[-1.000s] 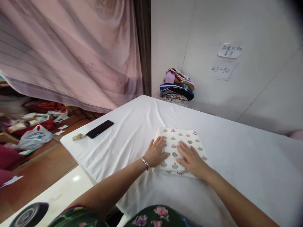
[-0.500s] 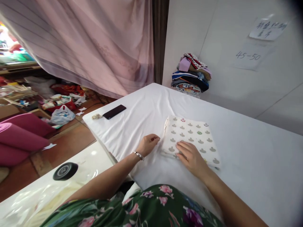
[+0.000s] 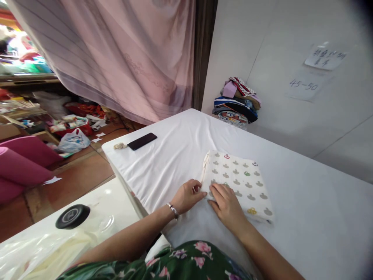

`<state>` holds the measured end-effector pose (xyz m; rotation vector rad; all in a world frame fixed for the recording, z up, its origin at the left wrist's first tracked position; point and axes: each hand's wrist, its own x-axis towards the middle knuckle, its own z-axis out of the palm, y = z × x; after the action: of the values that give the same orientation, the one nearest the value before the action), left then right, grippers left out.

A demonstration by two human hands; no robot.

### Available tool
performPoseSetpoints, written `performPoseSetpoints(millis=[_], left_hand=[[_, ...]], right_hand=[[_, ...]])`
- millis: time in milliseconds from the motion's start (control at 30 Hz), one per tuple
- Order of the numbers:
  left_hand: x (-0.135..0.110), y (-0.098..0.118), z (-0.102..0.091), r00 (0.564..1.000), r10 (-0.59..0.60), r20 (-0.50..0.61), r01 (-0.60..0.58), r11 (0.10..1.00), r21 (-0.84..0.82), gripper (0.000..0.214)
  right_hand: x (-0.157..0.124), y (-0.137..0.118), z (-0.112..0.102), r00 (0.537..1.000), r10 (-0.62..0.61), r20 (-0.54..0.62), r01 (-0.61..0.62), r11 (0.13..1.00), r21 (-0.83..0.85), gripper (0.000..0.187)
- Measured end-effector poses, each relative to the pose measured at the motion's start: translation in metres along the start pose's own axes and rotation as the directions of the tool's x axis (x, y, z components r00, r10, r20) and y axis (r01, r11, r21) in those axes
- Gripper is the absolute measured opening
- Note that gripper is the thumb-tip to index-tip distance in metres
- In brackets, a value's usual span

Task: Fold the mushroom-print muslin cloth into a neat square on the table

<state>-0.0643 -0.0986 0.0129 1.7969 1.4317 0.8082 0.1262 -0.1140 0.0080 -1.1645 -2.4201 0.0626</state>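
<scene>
A folded white cloth (image 3: pixel 241 182) printed with grey mushroom-like shapes and a few red, green and yellow ones lies flat on the white-covered table. At its near left corner is my left hand (image 3: pixel 188 196), fingers curled and thumb tip against the cloth's edge; it seems to pinch the corner, though the exact grip is partly hidden. My right hand (image 3: pixel 229 208) rests on the near edge just beside it. Its fingers lie stretched over the print, with the thumb apart at the front edge.
A black phone (image 3: pixel 142 141) lies at the table's (image 3: pixel 175 136) left side. A stack of folded clothes (image 3: pixel 237 102) stands by the wall. On a lower white surface at left sit a round black object (image 3: pixel 72 216) and clear plastic (image 3: pixel 58 252). A pink curtain (image 3: pixel 140 58) hangs behind.
My left hand has moved right to the cloth's near left corner. My right hand has slid left along the near edge, close to the left. The camera view has shifted slightly.
</scene>
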Motion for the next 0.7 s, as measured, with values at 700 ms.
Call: performPoseSetpoints(millis=[700], left_hand=[[0.092,0.010,-0.011,0.984,-0.158,-0.087,0.169,0.975,0.141,0.029]], right_hand=[[-0.005,-0.010,0.016,0.998,-0.053,0.014,0.055,0.987,-0.154,0.046]])
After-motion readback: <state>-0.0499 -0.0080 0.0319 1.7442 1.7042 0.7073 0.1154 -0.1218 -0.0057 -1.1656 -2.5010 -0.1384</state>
